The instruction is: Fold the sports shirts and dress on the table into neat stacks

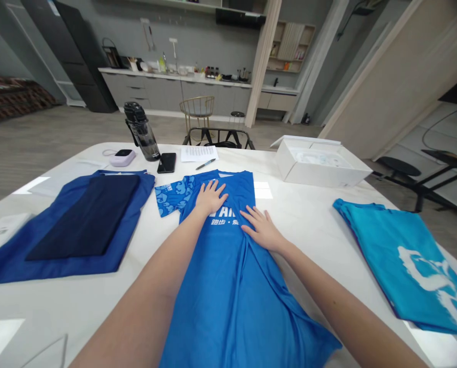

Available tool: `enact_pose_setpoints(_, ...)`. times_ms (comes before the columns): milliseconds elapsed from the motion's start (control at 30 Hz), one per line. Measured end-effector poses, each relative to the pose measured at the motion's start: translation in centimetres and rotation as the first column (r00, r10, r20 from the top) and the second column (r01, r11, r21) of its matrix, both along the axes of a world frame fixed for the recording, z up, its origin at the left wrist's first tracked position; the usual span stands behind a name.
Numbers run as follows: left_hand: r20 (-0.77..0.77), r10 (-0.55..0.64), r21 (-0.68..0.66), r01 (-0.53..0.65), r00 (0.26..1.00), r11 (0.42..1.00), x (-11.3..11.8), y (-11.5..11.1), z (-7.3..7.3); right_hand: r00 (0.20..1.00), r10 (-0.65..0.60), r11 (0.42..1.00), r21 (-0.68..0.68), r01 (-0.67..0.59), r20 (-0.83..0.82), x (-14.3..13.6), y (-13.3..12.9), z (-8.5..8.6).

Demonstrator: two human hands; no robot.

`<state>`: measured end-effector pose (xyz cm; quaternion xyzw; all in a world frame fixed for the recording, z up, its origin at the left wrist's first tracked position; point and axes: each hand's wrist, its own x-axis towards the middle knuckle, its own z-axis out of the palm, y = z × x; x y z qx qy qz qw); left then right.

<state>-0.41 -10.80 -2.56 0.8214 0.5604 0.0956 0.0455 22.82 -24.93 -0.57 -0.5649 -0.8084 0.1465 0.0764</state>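
Note:
A blue T-shirt (216,276) with white lettering lies lengthwise before me on the white table, its collar at the far end. Its patterned sleeve (175,194) sticks out to the left, while the right side is folded inward. My left hand (210,198) rests flat on the upper chest with fingers spread. Lower down, my right hand (263,228) presses open-fingered on the right side, beside the lettering. Loose creases run from under the right hand toward the near hem, which spreads out to the right.
Folded dark clothes (86,214) lie left, a folded turquoise shirt (408,255) right. Along the far side stand a water bottle (144,134), a phone (167,162), a lilac device (122,158), paper (199,153), a pen (206,164) and an open white box (320,166).

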Motion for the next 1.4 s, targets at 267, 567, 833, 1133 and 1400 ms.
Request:
enact_pose_setpoints(267, -0.066, -0.014, 0.106, 0.021, 0.998, 0.994, 0.9, -1.8, 1.5, 1.0, -0.015, 0.999, -0.043, 0.014, -0.018, 0.8, -12.5, 0.8)
enact_pose_setpoints(567, 0.049, -0.524, 0.196, 0.506, 0.851, 0.84, 3.3, -11.8, 2.3, 0.997, -0.059, 0.996, 0.071, 0.062, -0.053, 2.1, -18.5, 1.6)
enact_pose_setpoints(833, 0.091, -0.689, 0.088, 0.684, 0.719, 0.724, 4.2, -20.8, 3.5, 0.934, -0.355, 0.923, 0.149, 0.355, -0.03, 4.8, -25.9, 2.1)
enact_pose_setpoints(1133, 0.026, -0.651, 0.167, 0.639, 0.759, 0.751, 7.2, -26.4, 4.5, 0.75, -0.532, 0.792, 0.081, 0.605, -0.394, 3.6, -29.1, 1.4)
enact_pose_setpoints(1400, 0.084, -0.683, 0.317, 0.63, 0.726, 0.709, 8.0, -33.4, 6.3, 0.82, -0.228, 0.842, 0.317, 0.437, -0.526, 1.3, -30.6, 3.4)
